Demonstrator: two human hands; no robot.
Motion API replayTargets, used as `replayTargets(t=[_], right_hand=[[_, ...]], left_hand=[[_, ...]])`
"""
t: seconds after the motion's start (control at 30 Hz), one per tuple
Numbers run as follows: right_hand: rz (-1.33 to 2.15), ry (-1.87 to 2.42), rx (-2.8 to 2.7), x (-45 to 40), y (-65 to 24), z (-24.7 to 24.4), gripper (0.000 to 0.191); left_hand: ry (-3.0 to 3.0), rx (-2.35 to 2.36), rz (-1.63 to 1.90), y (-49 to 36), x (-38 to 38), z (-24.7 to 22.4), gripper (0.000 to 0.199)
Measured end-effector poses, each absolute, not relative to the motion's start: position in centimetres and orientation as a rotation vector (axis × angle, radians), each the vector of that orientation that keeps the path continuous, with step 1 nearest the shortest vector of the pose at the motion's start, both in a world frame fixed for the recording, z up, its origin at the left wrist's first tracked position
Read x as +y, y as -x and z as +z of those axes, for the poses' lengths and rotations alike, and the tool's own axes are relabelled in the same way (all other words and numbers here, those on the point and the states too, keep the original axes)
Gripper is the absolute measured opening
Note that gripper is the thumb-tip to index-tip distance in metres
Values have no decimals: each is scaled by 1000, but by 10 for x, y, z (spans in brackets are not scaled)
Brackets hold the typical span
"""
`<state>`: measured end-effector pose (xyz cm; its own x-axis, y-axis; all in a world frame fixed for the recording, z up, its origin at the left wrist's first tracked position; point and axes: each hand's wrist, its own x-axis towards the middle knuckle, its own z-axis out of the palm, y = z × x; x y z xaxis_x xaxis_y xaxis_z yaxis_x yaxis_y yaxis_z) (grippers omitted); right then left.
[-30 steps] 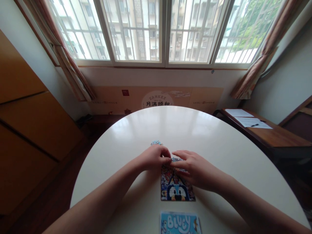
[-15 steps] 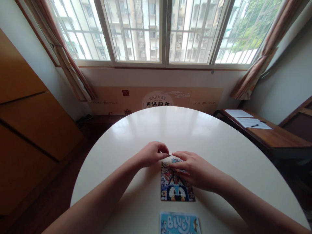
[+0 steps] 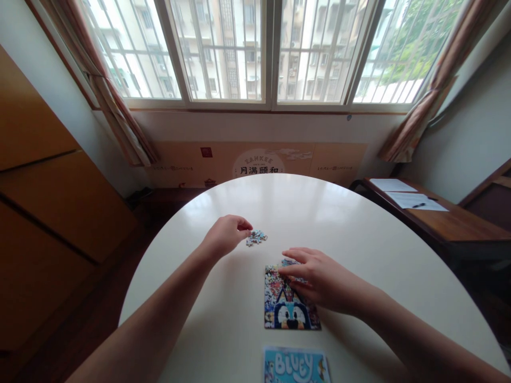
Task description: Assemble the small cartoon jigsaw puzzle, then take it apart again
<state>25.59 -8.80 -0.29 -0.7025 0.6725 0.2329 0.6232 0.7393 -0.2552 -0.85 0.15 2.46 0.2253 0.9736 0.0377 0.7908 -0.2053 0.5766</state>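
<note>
Barred windows (image 3: 223, 50) throw daylight across the far half of my round white table (image 3: 359, 234), with a tied curtain (image 3: 115, 114) at each side and a beige printed panel (image 3: 339, 154) on the wall below. Off to my right, sheets of paper (image 3: 417, 201) and a dark pen (image 3: 419, 205) lie on a wooden desk (image 3: 475, 223); an orange-brown cabinet (image 3: 51, 213) fills the left side.

On the table, the jigsaw puzzle (image 3: 293, 311) lies flat in front of me, a blue dog's face at its near edge and a crowded, many-coloured pattern above. My right hand (image 3: 315, 274) is over its upper right part, fingers spread apart and partly hiding it. Beyond the puzzle and a little to the left sits a small heap of loose pieces (image 3: 256, 238), mostly light blue. My left hand (image 3: 229, 234) is at the left edge of that heap, fingers curled narrowly towards the thumb; I cannot tell whether a piece is between them. Nearest me, a light blue "BLUEY" cover (image 3: 295, 367) lies just below the puzzle, cut off by the bottom of my view.
</note>
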Motion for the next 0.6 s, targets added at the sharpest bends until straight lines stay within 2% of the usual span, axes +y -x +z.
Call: replayTargets(t=[0.6], right_hand=[[252,1006,-2647,-87,-256,-2,29]], left_hand=[[-1997,1992,411,20,15,10,14]])
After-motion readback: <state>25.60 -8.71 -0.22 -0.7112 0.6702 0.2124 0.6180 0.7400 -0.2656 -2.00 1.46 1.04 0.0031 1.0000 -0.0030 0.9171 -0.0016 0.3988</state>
